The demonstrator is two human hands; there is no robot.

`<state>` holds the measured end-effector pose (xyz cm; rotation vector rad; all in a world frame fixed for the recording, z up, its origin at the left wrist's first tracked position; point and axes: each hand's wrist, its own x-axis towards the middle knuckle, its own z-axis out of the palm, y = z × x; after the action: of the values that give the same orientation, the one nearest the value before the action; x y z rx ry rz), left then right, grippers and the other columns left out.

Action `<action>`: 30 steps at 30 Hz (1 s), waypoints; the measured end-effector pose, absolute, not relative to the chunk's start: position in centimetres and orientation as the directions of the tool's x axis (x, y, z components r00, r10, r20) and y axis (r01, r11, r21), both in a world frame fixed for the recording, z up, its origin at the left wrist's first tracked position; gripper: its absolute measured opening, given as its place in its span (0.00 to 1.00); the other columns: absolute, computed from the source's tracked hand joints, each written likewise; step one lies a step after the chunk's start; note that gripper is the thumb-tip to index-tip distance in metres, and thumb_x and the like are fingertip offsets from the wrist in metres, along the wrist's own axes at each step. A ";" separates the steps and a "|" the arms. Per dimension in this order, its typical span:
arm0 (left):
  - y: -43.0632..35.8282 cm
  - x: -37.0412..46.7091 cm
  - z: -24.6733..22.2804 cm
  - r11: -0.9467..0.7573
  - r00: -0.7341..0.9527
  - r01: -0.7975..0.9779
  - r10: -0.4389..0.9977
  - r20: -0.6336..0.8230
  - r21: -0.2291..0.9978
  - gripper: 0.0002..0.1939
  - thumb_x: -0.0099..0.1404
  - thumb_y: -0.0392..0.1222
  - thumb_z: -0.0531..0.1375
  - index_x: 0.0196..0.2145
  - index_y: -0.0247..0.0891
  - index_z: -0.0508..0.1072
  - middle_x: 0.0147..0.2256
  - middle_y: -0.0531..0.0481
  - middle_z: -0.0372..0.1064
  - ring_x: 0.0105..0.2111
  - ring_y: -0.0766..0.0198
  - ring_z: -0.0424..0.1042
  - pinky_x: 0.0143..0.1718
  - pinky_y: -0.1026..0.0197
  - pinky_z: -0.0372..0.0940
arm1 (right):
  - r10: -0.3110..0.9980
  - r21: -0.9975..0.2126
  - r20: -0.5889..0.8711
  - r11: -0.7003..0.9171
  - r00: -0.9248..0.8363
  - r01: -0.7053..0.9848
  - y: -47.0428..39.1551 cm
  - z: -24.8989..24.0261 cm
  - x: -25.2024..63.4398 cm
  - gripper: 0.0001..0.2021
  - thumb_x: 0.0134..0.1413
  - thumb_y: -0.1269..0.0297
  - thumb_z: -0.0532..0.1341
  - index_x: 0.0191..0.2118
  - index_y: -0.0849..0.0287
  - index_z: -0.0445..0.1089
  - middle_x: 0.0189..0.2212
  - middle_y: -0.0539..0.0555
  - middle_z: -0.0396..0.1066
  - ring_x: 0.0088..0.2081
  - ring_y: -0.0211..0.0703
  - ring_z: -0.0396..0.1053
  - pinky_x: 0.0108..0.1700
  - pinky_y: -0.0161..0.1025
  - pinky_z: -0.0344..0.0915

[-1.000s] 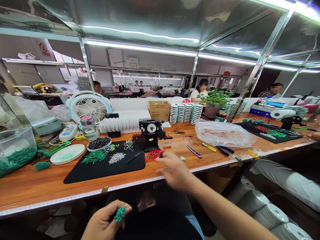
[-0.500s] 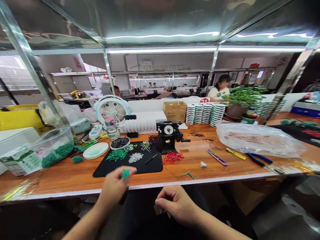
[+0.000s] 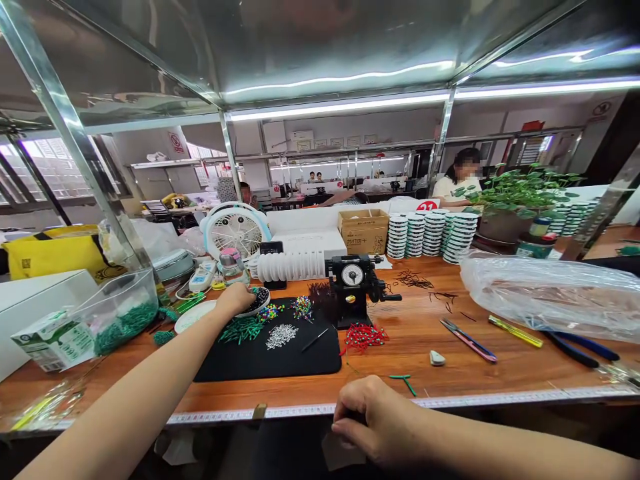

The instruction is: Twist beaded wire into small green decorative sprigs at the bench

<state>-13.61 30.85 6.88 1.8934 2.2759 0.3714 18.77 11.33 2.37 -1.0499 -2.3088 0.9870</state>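
Note:
My left hand reaches over the near left rim of a white dish of black beads; its fingertips are hidden, so what they hold cannot be seen. Below the table's front edge, my right hand is curled with thumb and fingers together; whatever is between them is too small to make out. On the black mat lie green pieces, silvery beads, multicoloured beads and a dark thin tool. Red pieces lie beside the mat.
A black machine with a dial stands behind the red pieces. At right are tweezers, a yellow tool, pliers and a plastic bag. Stacked spools, a fan and a person are farther back.
My left hand has moved forward from the mat's front edge to the black bead dish; the green pieces it held no longer show. My right hand stays curled. The view has shifted.

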 end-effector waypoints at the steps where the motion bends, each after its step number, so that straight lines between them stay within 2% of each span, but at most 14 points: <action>1: 31.0 -13.5 6.8 0.170 -0.190 0.937 0.981 0.036 0.304 0.14 0.64 0.44 0.58 0.44 0.34 0.69 0.42 0.46 0.68 0.38 0.59 0.70 0.39 0.52 0.67 | 0.782 -0.744 0.079 0.459 -0.618 0.486 11.3 2.4 19.0 0.07 0.51 0.65 0.59 0.28 0.58 0.73 0.24 0.51 0.73 0.28 0.39 0.68 0.29 0.31 0.59; 8: 30.4 -12.4 7.8 0.138 -0.202 0.859 0.976 0.078 0.494 0.14 0.64 0.44 0.57 0.45 0.34 0.68 0.43 0.45 0.68 0.38 0.59 0.70 0.37 0.53 0.68 | 0.833 -0.802 0.137 0.411 -0.536 0.434 11.4 1.6 18.5 0.07 0.50 0.66 0.60 0.25 0.59 0.72 0.22 0.51 0.72 0.27 0.39 0.68 0.31 0.32 0.60; 12: 29.0 -11.5 9.4 0.113 -0.232 0.744 0.968 0.095 0.659 0.10 0.64 0.44 0.57 0.38 0.33 0.69 0.34 0.50 0.68 0.30 0.64 0.69 0.31 0.59 0.66 | 0.888 -0.879 0.178 0.337 -0.423 0.339 11.7 1.3 17.4 0.07 0.50 0.64 0.61 0.25 0.60 0.72 0.19 0.50 0.69 0.26 0.39 0.67 0.30 0.33 0.60; 14: 27.0 -10.5 9.4 0.089 -0.241 0.644 0.966 0.091 0.760 0.11 0.63 0.45 0.57 0.31 0.33 0.68 0.26 0.55 0.64 0.23 0.68 0.64 0.24 0.63 0.62 | 0.914 -0.914 0.177 0.290 -0.366 0.284 11.7 1.3 17.0 0.08 0.49 0.63 0.61 0.25 0.60 0.72 0.19 0.49 0.68 0.26 0.39 0.66 0.29 0.33 0.59; 17: 21.6 -7.9 7.7 0.030 -0.197 0.423 0.979 0.060 0.906 0.16 0.62 0.50 0.56 0.25 0.36 0.62 0.18 0.61 0.49 0.15 0.73 0.50 0.17 0.67 0.50 | 0.932 -0.953 0.168 0.237 -0.322 0.187 11.3 1.2 16.5 0.10 0.49 0.60 0.62 0.24 0.61 0.73 0.18 0.49 0.66 0.25 0.39 0.65 0.29 0.33 0.59; 20: 14.5 -4.5 5.1 0.055 -0.093 0.197 0.995 -0.038 0.979 0.18 0.58 0.56 0.57 0.25 0.39 0.61 0.16 0.64 0.39 0.14 0.73 0.40 0.14 0.67 0.41 | 0.937 -0.981 0.158 0.186 -0.310 0.061 10.5 1.1 16.1 0.11 0.48 0.59 0.62 0.25 0.63 0.74 0.18 0.49 0.66 0.24 0.37 0.63 0.29 0.33 0.59; 22: 10.5 -2.5 3.7 0.117 -0.027 0.048 0.993 -0.116 0.992 0.17 0.59 0.56 0.57 0.28 0.38 0.63 0.16 0.65 0.37 0.14 0.74 0.37 0.14 0.67 0.41 | 0.940 -0.984 0.175 0.180 -0.294 -0.010 9.9 1.2 15.9 0.11 0.48 0.60 0.63 0.25 0.63 0.74 0.19 0.50 0.68 0.24 0.36 0.62 0.29 0.33 0.58; 24: 7.8 -1.0 2.6 0.248 0.087 -0.401 0.969 -0.233 0.882 0.16 0.59 0.48 0.61 0.23 0.37 0.60 0.15 0.65 0.40 0.14 0.76 0.37 0.15 0.68 0.42 | 0.940 -0.978 0.209 0.204 -0.271 -0.046 9.2 1.3 15.6 0.09 0.48 0.62 0.63 0.26 0.63 0.74 0.21 0.50 0.69 0.25 0.36 0.62 0.29 0.33 0.58; 26: 6.4 -0.2 1.8 0.316 0.152 -0.692 0.943 -0.297 0.649 0.16 0.57 0.40 0.64 0.21 0.36 0.60 0.14 0.65 0.42 0.12 0.79 0.40 0.15 0.69 0.40 | 0.936 -0.968 0.250 0.247 -0.248 -0.046 8.5 1.2 15.3 0.07 0.48 0.64 0.63 0.25 0.63 0.73 0.20 0.50 0.68 0.25 0.35 0.62 0.30 0.33 0.58; 28: 6.0 0.2 1.2 0.344 0.202 -0.825 0.920 -0.335 0.449 0.15 0.55 0.36 0.66 0.22 0.34 0.61 0.14 0.65 0.44 0.11 0.80 0.43 0.15 0.69 0.38 | 0.924 -0.949 0.309 0.317 -0.224 -0.004 7.8 1.0 14.9 0.06 0.47 0.67 0.63 0.24 0.62 0.73 0.20 0.49 0.66 0.24 0.35 0.62 0.29 0.32 0.58; 30: 5.8 0.3 0.8 0.368 0.258 -0.877 0.903 -0.343 0.310 0.14 0.54 0.34 0.66 0.22 0.34 0.61 0.13 0.65 0.44 0.10 0.81 0.45 0.14 0.70 0.37 | 0.891 -0.907 0.394 0.416 -0.225 0.062 7.1 0.6 14.6 0.05 0.48 0.70 0.62 0.24 0.62 0.73 0.20 0.49 0.65 0.24 0.34 0.61 0.29 0.32 0.57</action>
<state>0.29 5.84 0.77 0.0604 0.5082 1.2080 14.56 7.08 0.61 -0.8574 -1.6110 0.9779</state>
